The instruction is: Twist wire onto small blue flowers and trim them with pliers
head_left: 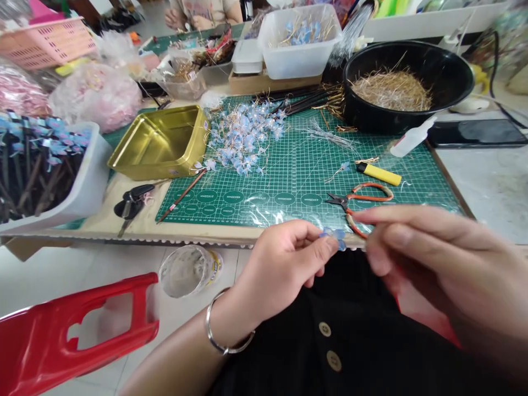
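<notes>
My left hand (284, 264) pinches a small pale blue flower piece (335, 235) between thumb and fingers, just in front of the table edge above my lap. My right hand (437, 264) is close to the camera and blurred, its fingers stretched toward the same flower piece; whether it touches it I cannot tell. A pile of blue flower pieces on gold wires (245, 135) lies on the green cutting mat (289, 187). Orange-handled snips (358, 201) and a yellow lighter (378, 174) lie on the mat near my hands.
A gold tin (163, 143), a black bowl of gold wire (406, 82), a white squeeze bottle (412, 137), a phone (478, 133), and white tubs (299, 41) crowd the table. A tub of dark sticks (45, 165) sits left. Red stool (70, 335) and a jar (190, 269) stand below. Another person's hands (185, 19) appear far back.
</notes>
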The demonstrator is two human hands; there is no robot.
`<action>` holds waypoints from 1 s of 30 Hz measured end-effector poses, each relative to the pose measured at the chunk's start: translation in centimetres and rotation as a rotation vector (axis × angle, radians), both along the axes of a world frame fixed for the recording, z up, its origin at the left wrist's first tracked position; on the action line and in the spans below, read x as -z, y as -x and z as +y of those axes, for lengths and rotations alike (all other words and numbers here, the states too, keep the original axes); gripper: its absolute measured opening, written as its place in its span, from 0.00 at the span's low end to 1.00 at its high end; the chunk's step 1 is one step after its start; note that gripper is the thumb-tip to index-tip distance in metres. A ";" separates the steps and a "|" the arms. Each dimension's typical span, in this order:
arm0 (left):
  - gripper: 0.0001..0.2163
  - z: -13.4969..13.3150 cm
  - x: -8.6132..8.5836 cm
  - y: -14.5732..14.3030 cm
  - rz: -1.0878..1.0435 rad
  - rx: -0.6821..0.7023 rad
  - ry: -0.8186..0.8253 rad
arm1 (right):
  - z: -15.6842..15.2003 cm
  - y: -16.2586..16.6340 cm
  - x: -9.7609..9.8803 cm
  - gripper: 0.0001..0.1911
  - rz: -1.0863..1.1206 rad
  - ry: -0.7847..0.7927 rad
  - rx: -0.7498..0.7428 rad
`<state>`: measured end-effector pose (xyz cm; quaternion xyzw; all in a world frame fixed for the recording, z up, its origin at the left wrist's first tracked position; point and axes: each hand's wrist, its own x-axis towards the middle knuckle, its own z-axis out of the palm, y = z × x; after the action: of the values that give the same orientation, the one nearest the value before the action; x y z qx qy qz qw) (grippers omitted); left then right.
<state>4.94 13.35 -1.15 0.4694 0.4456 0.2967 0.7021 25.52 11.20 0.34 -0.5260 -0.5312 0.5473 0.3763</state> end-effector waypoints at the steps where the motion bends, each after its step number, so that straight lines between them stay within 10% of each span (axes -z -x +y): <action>1: 0.10 0.0 -0.2 -0.1 -0.003 0.029 0.002 | 0.1 0.5 0.2 0.08 0.158 0.096 -0.043; 5: 0.08 0.0 -0.4 -0.1 -0.041 0.124 0.050 | 0.4 1.2 0.6 0.05 0.596 0.351 -0.119; 19: 0.09 -0.5 -0.3 0.1 -0.168 0.114 0.179 | -0.5 0.9 -0.4 0.10 0.395 0.168 -0.114; 30: 0.08 -1.0 -0.9 0.3 0.012 0.146 0.023 | -1.3 1.7 -0.7 0.09 -0.455 -0.474 -0.068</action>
<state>4.60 12.31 -0.27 0.4944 0.4177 0.2368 0.7246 23.81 9.85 1.07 -0.5146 -0.7315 0.2892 0.3412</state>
